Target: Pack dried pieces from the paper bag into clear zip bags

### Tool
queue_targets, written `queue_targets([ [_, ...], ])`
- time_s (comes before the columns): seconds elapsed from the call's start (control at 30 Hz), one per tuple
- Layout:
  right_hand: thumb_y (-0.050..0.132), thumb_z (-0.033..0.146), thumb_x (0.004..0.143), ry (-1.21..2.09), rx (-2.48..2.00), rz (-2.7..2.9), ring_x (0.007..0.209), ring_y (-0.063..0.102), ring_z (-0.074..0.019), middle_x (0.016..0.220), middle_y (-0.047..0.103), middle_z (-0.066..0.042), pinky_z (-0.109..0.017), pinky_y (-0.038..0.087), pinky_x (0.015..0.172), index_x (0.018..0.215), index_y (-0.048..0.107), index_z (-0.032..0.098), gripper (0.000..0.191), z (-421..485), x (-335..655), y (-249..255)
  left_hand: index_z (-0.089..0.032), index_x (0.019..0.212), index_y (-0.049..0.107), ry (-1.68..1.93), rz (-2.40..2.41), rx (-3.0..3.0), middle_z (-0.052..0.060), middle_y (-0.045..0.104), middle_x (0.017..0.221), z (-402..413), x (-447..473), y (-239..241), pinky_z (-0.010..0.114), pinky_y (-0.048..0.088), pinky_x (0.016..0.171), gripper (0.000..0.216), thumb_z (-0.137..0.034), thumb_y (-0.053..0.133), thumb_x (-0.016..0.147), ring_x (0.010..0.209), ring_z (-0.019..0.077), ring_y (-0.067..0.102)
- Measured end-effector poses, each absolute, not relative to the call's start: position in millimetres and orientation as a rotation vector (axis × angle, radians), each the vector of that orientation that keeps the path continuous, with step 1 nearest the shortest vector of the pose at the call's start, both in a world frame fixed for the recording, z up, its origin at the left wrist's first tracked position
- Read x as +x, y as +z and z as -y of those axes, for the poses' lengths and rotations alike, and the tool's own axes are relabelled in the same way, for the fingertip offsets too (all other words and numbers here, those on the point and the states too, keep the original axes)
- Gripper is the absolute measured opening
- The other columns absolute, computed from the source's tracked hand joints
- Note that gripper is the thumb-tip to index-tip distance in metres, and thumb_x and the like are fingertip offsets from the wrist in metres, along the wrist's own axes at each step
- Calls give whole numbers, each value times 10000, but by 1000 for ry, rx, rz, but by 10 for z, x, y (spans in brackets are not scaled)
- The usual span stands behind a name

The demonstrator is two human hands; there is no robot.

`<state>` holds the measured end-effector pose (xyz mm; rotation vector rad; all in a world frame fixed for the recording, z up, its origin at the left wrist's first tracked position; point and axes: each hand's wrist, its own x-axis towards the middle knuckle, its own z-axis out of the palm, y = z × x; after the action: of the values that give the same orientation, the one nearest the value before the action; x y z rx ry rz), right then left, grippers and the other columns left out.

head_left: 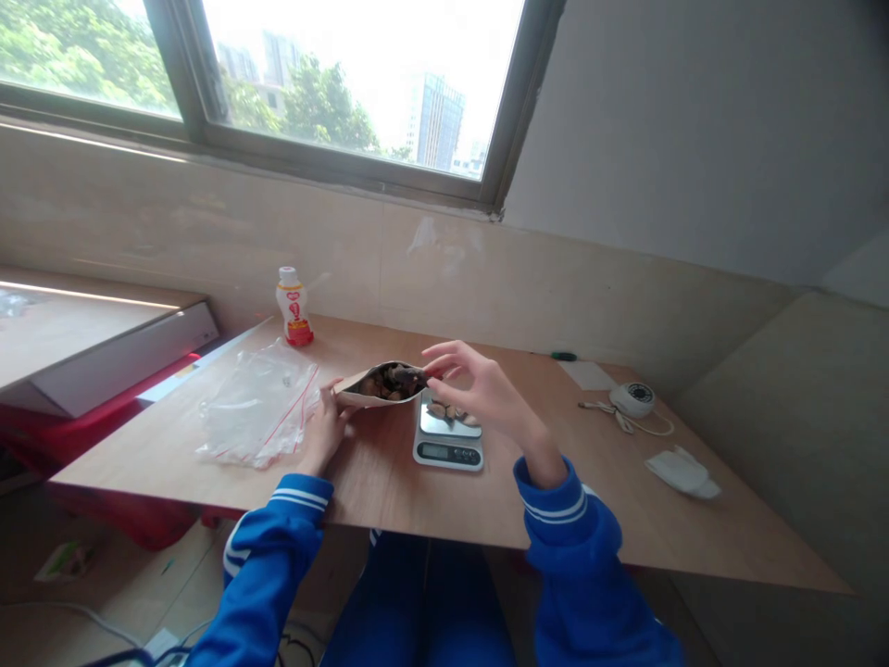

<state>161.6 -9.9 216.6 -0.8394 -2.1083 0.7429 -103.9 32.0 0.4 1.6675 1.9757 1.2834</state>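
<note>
My left hand [326, 426] grips the left end of an open brown pouch [383, 382] full of dark and tan pieces, holding it just above the wooden table [389, 482]. My right hand [479, 389] hovers at the pouch's open mouth, fingers spread and pinched towards the contents, right over a small silver kitchen scale [448, 443]. A few tan pieces [444, 410] lie on the scale's platform, partly hidden by my right hand.
Clear zip bags with red seals [254, 412] lie left of the pouch. A small white bottle [293, 320] stands near the wall. A round white device with a cord [633, 400] and folded white tissue [682, 471] lie at the right.
</note>
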Motion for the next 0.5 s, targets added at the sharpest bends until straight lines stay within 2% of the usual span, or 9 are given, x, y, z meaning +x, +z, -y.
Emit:
queue_targets([
  [0.13, 616, 277, 819, 854, -825, 1932, 932, 653, -166, 1010, 688, -47, -315, 524, 804, 1089, 591, 212, 278, 121, 1879, 2019, -202, 1290, 294, 1335, -1948, 1667, 164, 594, 1211, -341, -1040, 0, 515, 490, 872, 545, -328, 538, 820, 1085, 331, 602],
  [0.23, 625, 287, 810, 890, -965, 1886, 898, 657, -172, 1022, 688, -57, -312, 529, 768, 1031, 620, 203, 237, 136, 1976, 1701, -207, 1292, 266, 1404, -1898, 1687, 169, 543, 1299, -339, -1031, 25, 514, 459, 936, 554, -333, 540, 827, 1181, 313, 550],
  [0.33, 597, 221, 811, 785, -1118, 1922, 913, 650, -183, 1006, 695, -58, -337, 508, 812, 976, 648, 193, 174, 129, 1951, 1250, -201, 1283, 275, 1438, -1880, 1692, 178, 538, 1303, -324, -1018, 57, 500, 458, 946, 547, -338, 548, 829, 1193, 304, 544],
  [0.5, 520, 83, 824, 544, -1154, 2054, 968, 624, -210, 993, 681, -77, -388, 489, 883, 957, 650, 173, 207, 25, 1862, 616, -205, 1265, 286, 1457, -1866, 1679, 177, 542, 1296, -317, -1014, 68, 502, 459, 948, 547, -341, 572, 820, 1199, 305, 539],
])
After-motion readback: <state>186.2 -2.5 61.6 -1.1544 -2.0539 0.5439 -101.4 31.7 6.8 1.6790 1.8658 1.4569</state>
